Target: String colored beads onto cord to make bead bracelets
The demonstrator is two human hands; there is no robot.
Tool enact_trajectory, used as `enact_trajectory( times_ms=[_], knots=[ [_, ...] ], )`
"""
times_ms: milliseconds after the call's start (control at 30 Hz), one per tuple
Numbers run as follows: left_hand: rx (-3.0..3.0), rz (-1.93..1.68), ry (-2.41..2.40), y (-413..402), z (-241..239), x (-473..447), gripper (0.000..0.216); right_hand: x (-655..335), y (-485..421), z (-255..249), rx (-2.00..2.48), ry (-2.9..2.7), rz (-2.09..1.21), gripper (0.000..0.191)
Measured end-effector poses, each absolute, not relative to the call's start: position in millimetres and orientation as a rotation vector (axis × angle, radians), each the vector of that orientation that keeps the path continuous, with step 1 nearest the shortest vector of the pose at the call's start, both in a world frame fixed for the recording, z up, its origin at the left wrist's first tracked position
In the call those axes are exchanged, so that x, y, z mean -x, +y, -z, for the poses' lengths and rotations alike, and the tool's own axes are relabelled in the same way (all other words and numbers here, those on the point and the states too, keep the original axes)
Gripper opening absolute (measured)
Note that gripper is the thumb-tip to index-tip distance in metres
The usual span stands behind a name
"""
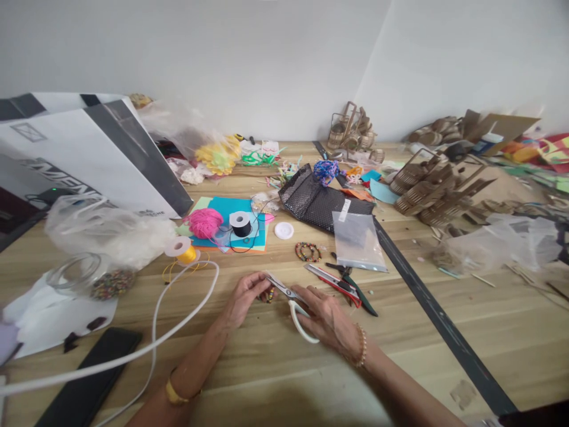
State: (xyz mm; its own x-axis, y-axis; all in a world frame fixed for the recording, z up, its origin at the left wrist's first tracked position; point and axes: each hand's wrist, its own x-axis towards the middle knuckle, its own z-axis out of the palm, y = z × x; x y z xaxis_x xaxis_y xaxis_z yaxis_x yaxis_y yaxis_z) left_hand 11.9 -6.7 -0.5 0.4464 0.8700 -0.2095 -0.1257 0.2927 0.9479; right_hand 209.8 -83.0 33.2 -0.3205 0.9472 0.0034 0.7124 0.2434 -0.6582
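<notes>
White-handled scissors [302, 323] are in my right hand [326, 314], its fingers around the handle. Their blades point up and left to the fingertips of my left hand [244, 299]. Pinched in that left hand is a small strand of colourful beads [270, 294], mostly hidden behind the fingers. The blade tips lie right by the strand; whether they touch it I cannot tell. Farther back on the table rests a beaded bracelet [307, 252]. A red utility knife [335, 283] and dark green-handled pliers [362, 296] lie just right of my right hand.
A white cable [178, 341] loops across the left side, near a jar of beads [111, 283] and a black phone [89, 379]. Spools of yellow [184, 252] and black cord [240, 224] stand behind. A clear zip bag [360, 240] and small bamboo baskets [427, 184] sit to the right.
</notes>
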Motion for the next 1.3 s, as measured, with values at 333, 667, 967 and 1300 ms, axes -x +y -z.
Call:
enact_trajectory(
  times_ms=[333,667,967,1300],
  knots=[
    [-1.086,-0.773,0.858,-8.0,1.0,-13.3,0.027,-213.0,-85.4,-21.7,1.434,-2.065,-0.866,0.029],
    [-1.065,-0.777,0.886,-8.5,-0.1,-15.4,0.027,-212.1,-86.9,-19.9,1.407,-1.986,-0.908,0.025],
    [-0.987,-0.828,0.947,-5.9,3.2,-13.0,0.03,-224.5,-84.2,-6.4,1.331,-1.669,-1.166,0.038],
    [-0.867,-0.852,0.884,-7.1,-3.6,-14.5,0.03,-227.0,-87.3,-29.1,1.312,-1.776,-1.214,0.037]
  ],
)
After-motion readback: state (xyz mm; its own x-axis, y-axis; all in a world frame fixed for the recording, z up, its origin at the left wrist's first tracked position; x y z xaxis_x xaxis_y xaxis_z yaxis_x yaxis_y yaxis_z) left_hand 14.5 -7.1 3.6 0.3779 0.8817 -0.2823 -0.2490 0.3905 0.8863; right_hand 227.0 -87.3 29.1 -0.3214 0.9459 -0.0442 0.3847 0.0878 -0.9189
